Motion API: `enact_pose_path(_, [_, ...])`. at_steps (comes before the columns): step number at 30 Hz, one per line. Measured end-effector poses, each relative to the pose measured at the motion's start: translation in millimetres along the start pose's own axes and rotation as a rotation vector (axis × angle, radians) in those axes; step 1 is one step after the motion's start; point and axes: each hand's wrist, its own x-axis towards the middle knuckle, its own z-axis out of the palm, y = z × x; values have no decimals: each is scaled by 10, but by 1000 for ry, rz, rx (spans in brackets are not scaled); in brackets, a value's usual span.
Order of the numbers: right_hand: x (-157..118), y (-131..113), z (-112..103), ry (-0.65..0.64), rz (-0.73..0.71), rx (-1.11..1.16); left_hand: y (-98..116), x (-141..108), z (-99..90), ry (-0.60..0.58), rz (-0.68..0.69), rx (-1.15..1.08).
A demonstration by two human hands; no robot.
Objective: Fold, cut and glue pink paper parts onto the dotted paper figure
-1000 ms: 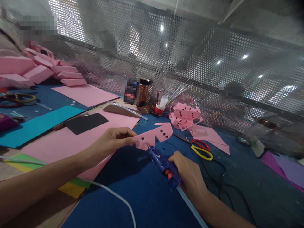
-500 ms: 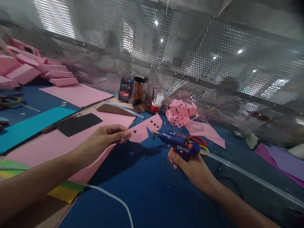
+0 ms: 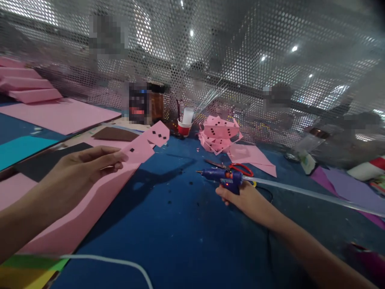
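Note:
Between the thumb and fingers of my left hand (image 3: pixel 90 162) is the near end of a pink paper piece (image 3: pixel 141 149), notched and dotted with several small black squares. It is held up above the table, tilted toward the far side. My right hand (image 3: pixel 240 197) is wrapped round the handle of a blue glue gun (image 3: pixel 222 176), whose nozzle points left, apart from the paper. A long clear glue stick (image 3: pixel 294 190) juts out of the gun's back. Scissors (image 3: pixel 242 169) with red and yellow handles lie just behind the gun. Several tiny black bits (image 3: pixel 191 183) lie on the blue table (image 3: pixel 180 237).
A stack of pink dotted pieces (image 3: pixel 221 134) stands at the back beside a red and white cup (image 3: pixel 184 127). Pink sheets (image 3: pixel 60 114) and a black sheet (image 3: pixel 39 162) lie left, purple sheets (image 3: pixel 349 186) right. A white cable (image 3: pixel 120 263) crosses the front. Perforated metal (image 3: pixel 180 60) stands behind.
The pink paper piece in my left hand has moved left, away from the glue gun's nozzle. My right hand still holds the gun, now lying more level. The view has shifted a little.

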Motion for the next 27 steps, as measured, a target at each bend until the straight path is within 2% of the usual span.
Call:
enact_pose_path(3, [4, -14, 34, -3, -22, 36, 33, 2, 18, 64, 12, -42])
enact_pose_path(8, [71, -96, 116, -31, -18, 31, 87, -14, 94, 139, -49, -98])
enact_pose_path(14, [218, -236, 228, -68, -73, 99, 82, 14, 95, 153, -62, -101])
enact_pose_path(20, [267, -222, 282, -23, -122, -97, 137, 3, 101, 182, -72, -85])
enact_pose_path(27, [276, -234, 273, 28, -148, -206, 88, 14, 70, 137, -41, -106])
